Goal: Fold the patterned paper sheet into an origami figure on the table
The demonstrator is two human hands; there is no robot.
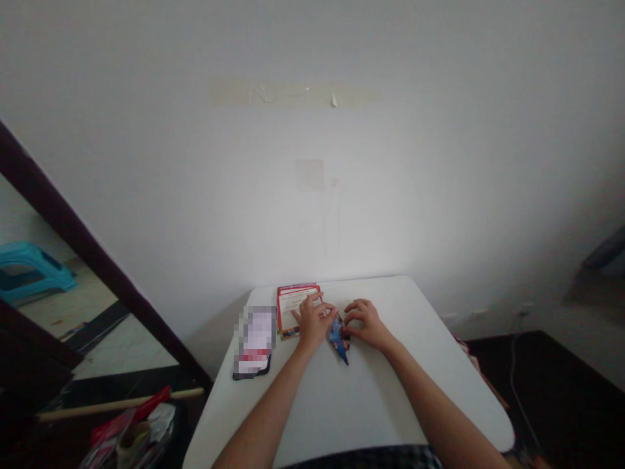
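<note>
Phone (pixel 254 340) left of paper, near table's left edge; cards (pixel 290 315) just left of paper, partly under left hand (pixel 312 320), fingers half spread, fingertips at paper's top tip, can't tell if gripping. Folded paper (pixel 336 335) mid-table, between hands. Right hand (pixel 367 324) narrow, pinching paper's right side. Probably best: steady tip, line edges up, press fold flat from tip down. Table (pixel 415 391) gives more sliding room right of paper; wall (pixel 415 215) limits reach beyond it
</note>
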